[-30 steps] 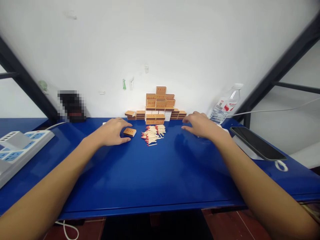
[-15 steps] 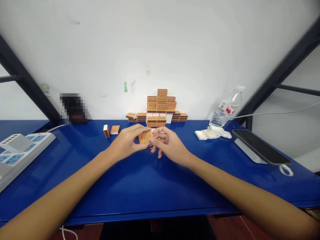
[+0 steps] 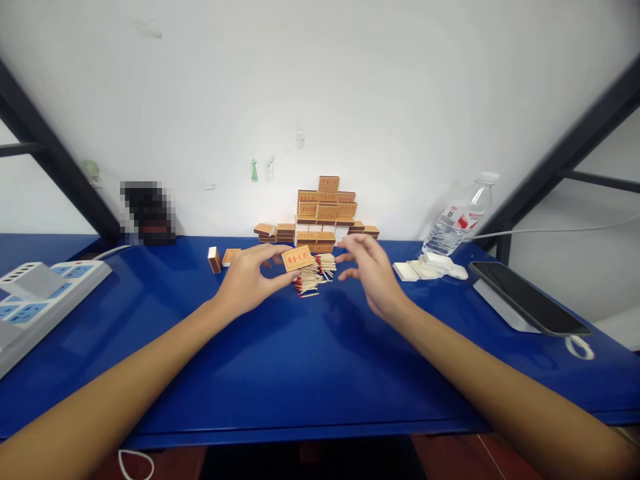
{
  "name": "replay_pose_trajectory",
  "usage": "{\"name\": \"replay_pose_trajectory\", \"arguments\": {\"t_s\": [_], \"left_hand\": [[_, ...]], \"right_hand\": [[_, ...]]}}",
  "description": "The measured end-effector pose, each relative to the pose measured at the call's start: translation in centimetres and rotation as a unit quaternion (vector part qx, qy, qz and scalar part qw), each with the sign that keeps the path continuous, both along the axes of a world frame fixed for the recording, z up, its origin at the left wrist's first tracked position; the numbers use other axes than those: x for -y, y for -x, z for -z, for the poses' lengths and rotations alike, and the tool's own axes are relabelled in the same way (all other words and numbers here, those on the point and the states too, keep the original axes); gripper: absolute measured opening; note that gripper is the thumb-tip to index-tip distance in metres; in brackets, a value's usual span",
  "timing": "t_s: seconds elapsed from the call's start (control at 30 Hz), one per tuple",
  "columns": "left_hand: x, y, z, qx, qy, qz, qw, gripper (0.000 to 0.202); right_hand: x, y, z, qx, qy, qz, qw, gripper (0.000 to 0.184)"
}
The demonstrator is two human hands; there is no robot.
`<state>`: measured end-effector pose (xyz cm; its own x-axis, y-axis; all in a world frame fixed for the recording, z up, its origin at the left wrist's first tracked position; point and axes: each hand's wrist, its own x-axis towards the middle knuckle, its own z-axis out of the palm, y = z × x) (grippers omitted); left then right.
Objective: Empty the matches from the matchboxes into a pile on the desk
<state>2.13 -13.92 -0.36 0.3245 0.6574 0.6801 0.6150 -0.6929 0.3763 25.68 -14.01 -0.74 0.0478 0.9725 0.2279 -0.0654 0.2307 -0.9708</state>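
Observation:
Between the thumb and fingers of my left hand (image 3: pixel 253 277) is an orange matchbox (image 3: pixel 298 258) with red lettering, tilted toward me. Below and beside it lies a loose pile of matches (image 3: pixel 313 279) with dark red heads. My right hand (image 3: pixel 370 270) hovers just right of the pile, its fingers apart and holding nothing. Behind the pile, several matchboxes are built into a stepped stack (image 3: pixel 326 212) near the wall. Left of my left hand, one matchbox (image 3: pixel 214 260) stands on end, and another matchbox (image 3: pixel 231 257) lies flat, partly hidden by the hand.
White matchbox trays (image 3: pixel 425 267) lie in a heap at the right. A water bottle (image 3: pixel 457 217) leans near the wall, and a phone (image 3: pixel 530 297) rests on a white stand. A power strip (image 3: pixel 55 293) sits on the blue table (image 3: pixel 300 373) at the left.
My right hand has let go of the matchbox and moved right, its fingers spreading. The match pile now shows. My left hand still holds the matchbox.

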Motion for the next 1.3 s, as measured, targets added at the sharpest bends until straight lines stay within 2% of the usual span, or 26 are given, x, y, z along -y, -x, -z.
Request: {"name": "replay_pose_trajectory", "arguments": {"t_s": [0.1,0.13,0.3,0.47,0.63,0.83,0.97,1.07,1.2,1.3], "left_hand": [[0.0,0.0,0.3,-0.003,0.004,0.015,1.0,0.031],[0.0,0.0,0.4,-0.006,0.006,0.017,1.0,0.03],[0.2,-0.1,0.5,-0.014,0.033,0.019,0.999,0.039],[0.3,-0.2,0.6,-0.02,0.056,0.057,0.997,0.043],[-0.1,0.0,0.7,-0.015,0.075,0.009,0.997,0.038],[0.0,-0.2,0.5,0.02,0.121,0.0,0.992,0.039],[-0.4,0.0,0.6,0.036,0.131,-0.011,0.991,0.039],[-0.6,0.2,0.7,0.043,0.126,-0.016,0.991,0.041],[-0.5,0.1,0.7,0.032,0.111,0.0,0.993,0.038],[-0.3,0.0,0.9,0.024,0.108,0.01,0.994,0.039]], "right_hand": [[1.1,0.9,0.0,0.027,0.028,-0.175,0.984,0.041],[1.2,1.1,0.1,0.035,0.037,-0.201,0.978,0.042],[0.4,0.5,0.5,0.051,0.053,-0.128,0.989,0.04],[-0.1,0.0,0.8,0.072,0.052,-0.153,0.984,0.04],[-0.6,-0.5,0.5,0.069,0.067,-0.129,0.987,0.039],[-2.0,-1.7,0.4,0.065,0.087,-0.125,0.986,0.032],[-3.9,-4.2,-0.3,0.09,0.099,-0.044,0.99,0.018],[-5.0,-6.1,-1.0,0.114,0.088,0.013,0.989,0.022],[-4.2,-5.5,-0.9,0.161,0.089,-0.068,0.981,0.038],[-3.0,-3.8,-0.4,0.182,0.082,-0.11,0.974,0.04]]}}
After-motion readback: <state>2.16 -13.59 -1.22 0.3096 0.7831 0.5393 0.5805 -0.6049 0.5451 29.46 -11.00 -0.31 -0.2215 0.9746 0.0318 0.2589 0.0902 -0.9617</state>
